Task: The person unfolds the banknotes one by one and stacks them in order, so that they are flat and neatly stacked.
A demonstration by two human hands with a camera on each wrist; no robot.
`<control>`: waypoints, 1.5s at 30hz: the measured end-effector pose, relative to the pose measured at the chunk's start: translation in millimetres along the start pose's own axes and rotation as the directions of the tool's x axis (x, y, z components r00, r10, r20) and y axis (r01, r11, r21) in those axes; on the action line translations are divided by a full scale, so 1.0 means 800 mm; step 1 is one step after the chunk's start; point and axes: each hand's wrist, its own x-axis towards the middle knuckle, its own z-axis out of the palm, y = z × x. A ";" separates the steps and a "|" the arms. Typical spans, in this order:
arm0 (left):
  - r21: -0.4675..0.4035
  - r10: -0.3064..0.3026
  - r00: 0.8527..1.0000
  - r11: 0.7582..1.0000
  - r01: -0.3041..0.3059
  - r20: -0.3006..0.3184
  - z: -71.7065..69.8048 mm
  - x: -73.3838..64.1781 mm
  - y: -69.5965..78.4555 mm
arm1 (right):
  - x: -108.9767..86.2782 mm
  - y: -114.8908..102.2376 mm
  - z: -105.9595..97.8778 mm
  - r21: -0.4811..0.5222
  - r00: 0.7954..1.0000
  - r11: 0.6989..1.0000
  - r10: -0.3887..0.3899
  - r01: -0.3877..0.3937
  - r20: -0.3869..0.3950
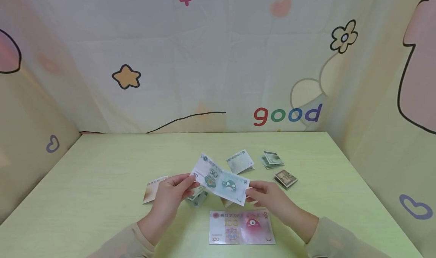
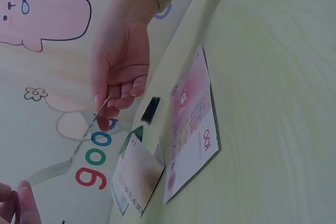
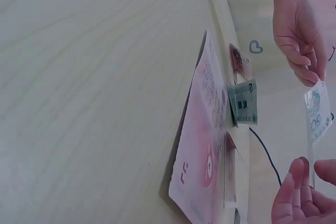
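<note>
A green-and-white play banknote marked 50 (image 1: 221, 180) is held slanting above the table, its left end higher than its right. My left hand (image 1: 170, 195) pinches the left end between thumb and fingers. At the opposite end, my right hand (image 1: 269, 197) pinches the edge; its thumb and fingers also show in the right wrist view near the lower right corner. In the left wrist view the note is seen nearly edge-on. Below it a pink play banknote marked 100 (image 1: 242, 237) lies flat on the table, nearer to me.
Several folded notes stand or lie around: a brownish one (image 1: 153, 190) at left, a green one (image 1: 197, 198) partly behind the held note, a pale one (image 1: 240, 161) behind, a green one (image 1: 273, 158) and a brown one (image 1: 287, 178) at right. Printed cloth walls surround the table (image 1: 102, 167).
</note>
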 end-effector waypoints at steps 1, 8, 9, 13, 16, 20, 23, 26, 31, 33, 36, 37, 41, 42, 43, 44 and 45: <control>0.000 -0.004 1.000 1.000 0.004 0.004 0.001 0.000 -0.001 | 0.000 0.000 -0.001 0.003 1.000 1.000 0.000 0.000 -0.012; 0.043 -0.016 0.999 0.999 0.015 0.029 -0.002 0.004 -0.007 | -0.003 -0.001 -0.006 0.002 1.000 1.000 0.000 0.000 -0.030; 0.049 -0.011 0.999 0.999 0.009 0.037 -0.004 0.004 -0.008 | -0.003 0.000 -0.007 -0.004 1.000 1.000 -0.005 0.005 -0.025; 0.082 -0.017 0.999 0.997 0.014 0.044 -0.008 0.009 -0.012 | -0.006 0.003 -0.011 -0.025 0.999 0.999 -0.038 0.038 -0.001; 0.119 -0.025 0.998 0.993 0.019 0.051 -0.011 0.013 -0.014 | -0.007 0.006 -0.015 -0.035 0.998 0.998 -0.060 0.060 0.020; 0.218 -0.019 0.995 0.976 -0.002 0.097 -0.013 0.014 -0.015 | -0.010 0.007 -0.020 -0.042 0.997 0.997 -0.062 0.064 0.034; 0.295 -0.022 0.989 0.955 -0.022 0.147 -0.013 0.013 -0.016 | -0.012 0.007 -0.022 -0.048 0.998 0.997 -0.053 0.054 0.026; 0.338 -0.035 0.980 0.941 -0.034 0.195 -0.013 0.011 -0.017 | -0.013 0.008 -0.023 -0.057 0.999 0.998 -0.034 0.035 0.005; 0.357 -0.069 0.969 0.934 -0.021 0.238 -0.010 0.009 -0.021 | -0.016 0.007 -0.024 -0.068 0.998 0.997 0.025 -0.028 -0.055; 0.367 -0.081 0.965 0.930 -0.017 0.248 -0.007 0.010 -0.023 | -0.016 0.007 -0.024 -0.068 0.996 0.996 0.051 -0.056 -0.077; 0.374 -0.090 0.961 0.927 -0.015 0.261 -0.005 0.010 -0.024 | -0.017 0.008 -0.025 -0.076 0.993 0.994 0.069 -0.076 -0.095; 0.376 -0.092 0.961 0.926 -0.014 0.262 -0.004 0.010 -0.024 | -0.017 0.009 -0.026 -0.080 0.993 0.994 0.068 -0.076 -0.095; 0.386 -0.112 0.961 0.922 0.006 0.253 -0.003 0.009 -0.025 | -0.018 0.011 -0.028 -0.119 0.994 0.991 0.051 -0.062 -0.092; 0.390 -0.118 0.960 0.921 0.010 0.254 -0.004 0.008 -0.025 | -0.018 0.012 -0.029 -0.129 0.994 0.990 0.052 -0.064 -0.091; 0.393 -0.123 0.958 0.919 0.012 0.258 -0.004 0.008 -0.025 | -0.019 0.013 -0.030 -0.142 0.994 0.987 0.055 -0.068 -0.091; 0.396 -0.126 0.956 0.918 0.012 0.264 -0.005 0.007 -0.025 | -0.019 0.014 -0.030 -0.151 0.994 0.986 0.061 -0.074 -0.091; 0.398 -0.128 0.953 0.917 0.010 0.273 -0.005 0.006 -0.026 | -0.020 0.015 -0.031 -0.155 0.993 0.984 0.069 -0.083 -0.092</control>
